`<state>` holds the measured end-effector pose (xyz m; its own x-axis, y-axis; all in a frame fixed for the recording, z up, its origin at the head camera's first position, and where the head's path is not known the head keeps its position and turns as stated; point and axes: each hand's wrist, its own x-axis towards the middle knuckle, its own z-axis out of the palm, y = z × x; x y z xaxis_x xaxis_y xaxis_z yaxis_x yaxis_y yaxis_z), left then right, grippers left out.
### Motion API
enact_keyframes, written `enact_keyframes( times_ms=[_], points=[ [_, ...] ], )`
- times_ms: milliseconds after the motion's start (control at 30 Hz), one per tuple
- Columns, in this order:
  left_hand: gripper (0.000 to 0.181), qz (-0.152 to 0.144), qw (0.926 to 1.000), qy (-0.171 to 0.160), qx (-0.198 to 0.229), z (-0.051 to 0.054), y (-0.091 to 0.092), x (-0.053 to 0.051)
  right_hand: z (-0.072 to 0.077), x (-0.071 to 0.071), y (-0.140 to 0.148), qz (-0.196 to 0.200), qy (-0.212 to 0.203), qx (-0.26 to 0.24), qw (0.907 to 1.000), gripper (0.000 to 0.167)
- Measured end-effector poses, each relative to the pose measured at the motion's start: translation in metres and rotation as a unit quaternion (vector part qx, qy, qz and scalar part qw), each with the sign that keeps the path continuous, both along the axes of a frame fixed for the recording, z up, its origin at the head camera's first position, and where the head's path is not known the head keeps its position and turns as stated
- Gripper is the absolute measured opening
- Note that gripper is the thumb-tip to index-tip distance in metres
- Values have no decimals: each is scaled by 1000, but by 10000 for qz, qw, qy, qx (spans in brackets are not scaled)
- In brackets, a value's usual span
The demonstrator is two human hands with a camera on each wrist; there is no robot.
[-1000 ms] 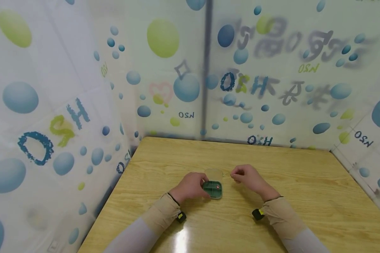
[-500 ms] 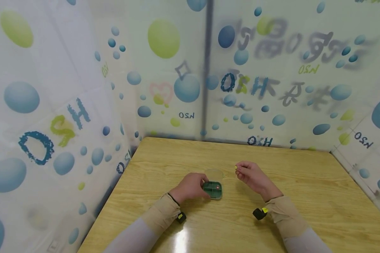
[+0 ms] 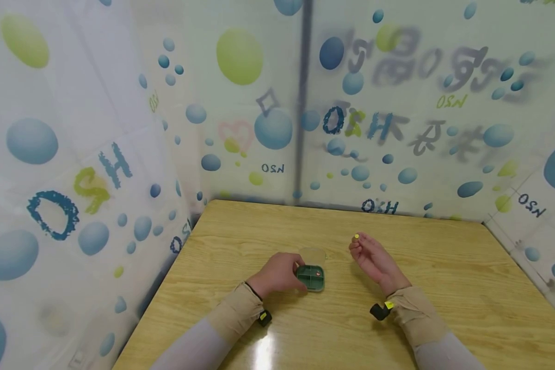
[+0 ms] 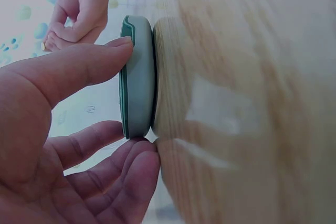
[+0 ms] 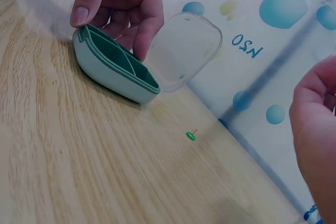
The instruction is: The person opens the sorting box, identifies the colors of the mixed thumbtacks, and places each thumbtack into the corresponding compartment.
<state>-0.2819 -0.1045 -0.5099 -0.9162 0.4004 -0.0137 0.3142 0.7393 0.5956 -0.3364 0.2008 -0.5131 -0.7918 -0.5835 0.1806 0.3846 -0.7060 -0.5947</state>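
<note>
My left hand holds the rim of a small green divided box, its thumb on one side and fingers on the other. The box's transparent lid stands swung back. A small red item lies in the box's far right compartment. Off to the right, above the table, my right hand pinches a tiny thumbtack with a yellow round head between its fingertips. Its pin is hidden. A green thumbtack lies on the table beside the box, point upward.
The wooden table reaches back to a curtain printed with blue and green bubbles, which also hangs at the left. Wrist cameras are strapped to both wrists.
My right hand has moved up and right, away from the box, and turned so that the yellow thumbtack head shows. My left hand and the box have stayed in place.
</note>
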Motion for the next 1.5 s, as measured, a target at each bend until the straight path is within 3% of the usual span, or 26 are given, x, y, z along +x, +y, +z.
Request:
enact_keyframes(
  times_ms=[133,400,533,633,767,900,1033,1200,1333,1500],
  points=[
    [56,-6,10000,9,-2,0,0,-1,-8,-2,0,111,-148,-847,9962,39],
    [56,18,10000,4,-30,2,0,-1,-21,-6,0,488,-303,-2072,9766,42],
    [57,44,10000,-15,-67,3,-1,-1,-24,-6,-1,616,-423,-2427,9672,40],
    [57,54,10000,-2,-79,3,-2,-1,-25,-6,-2,587,-423,-2461,9665,36],
    [57,33,10000,26,-54,3,-2,-1,-26,-7,-2,515,-331,-2358,9699,34],
    [56,28,10000,26,-45,3,-2,-1,-24,-6,-4,482,-95,-2053,9775,43],
    [56,14,10000,31,-16,2,-2,-1,-16,-2,-11,395,289,-1516,9872,52],
    [56,3,10000,20,9,1,-2,-1,-4,8,-23,-107,646,-631,9959,48],
    [56,-10,10000,18,7,-1,-2,-2,0,15,-33,-454,1005,43,9939,47],
    [56,-8,10000,24,18,-2,0,-2,-2,22,-42,-508,1374,625,9872,47]
  ],
)
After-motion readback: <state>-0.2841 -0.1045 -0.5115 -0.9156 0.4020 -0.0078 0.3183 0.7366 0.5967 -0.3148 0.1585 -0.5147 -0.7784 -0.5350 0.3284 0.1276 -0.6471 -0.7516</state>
